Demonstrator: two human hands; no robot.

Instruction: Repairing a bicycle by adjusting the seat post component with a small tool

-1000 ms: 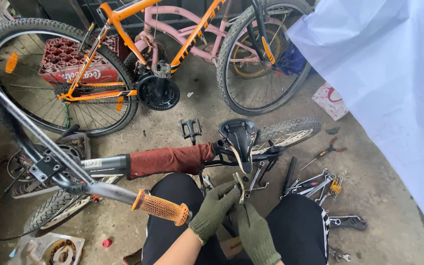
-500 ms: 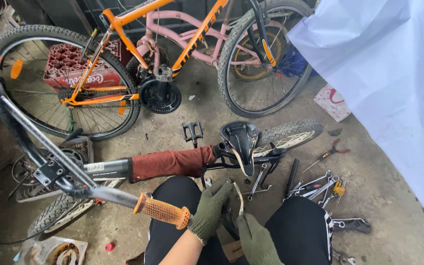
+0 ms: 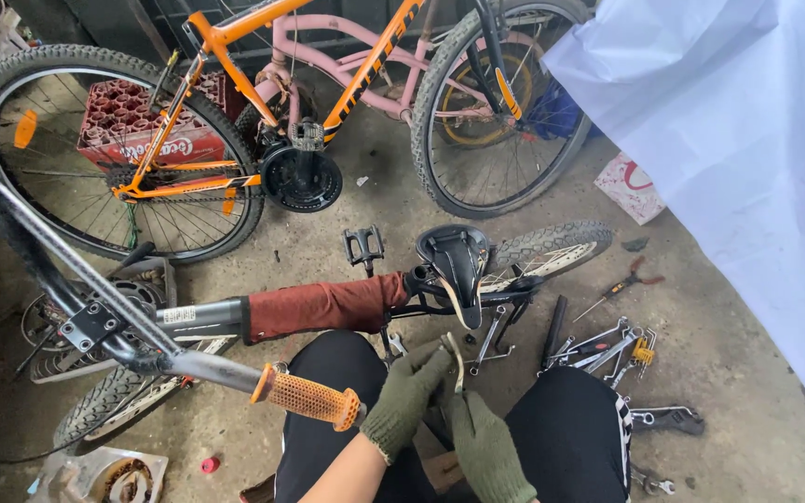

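A small bicycle lies on its side in front of me, with a dark red padded frame tube (image 3: 323,305), a black saddle (image 3: 458,258) and an orange handlebar grip (image 3: 314,399). Both my hands wear olive green gloves. My left hand (image 3: 409,395) and my right hand (image 3: 482,445) meet between my knees, pinching a thin curved metal piece (image 3: 456,359) that rises toward the saddle. My legs in black trousers sit either side of the hands.
An orange bicycle (image 3: 235,102) and a pink one (image 3: 328,51) stand at the back by a red crate (image 3: 132,116). Several wrenches (image 3: 607,343) and red-handled pliers (image 3: 621,284) lie on the concrete at right. A pale blue tarp (image 3: 729,140) hangs at right.
The hands stay together on the thin metal piece and have shifted only slightly. The view has drifted a little, so the bikes sit lower in the picture.
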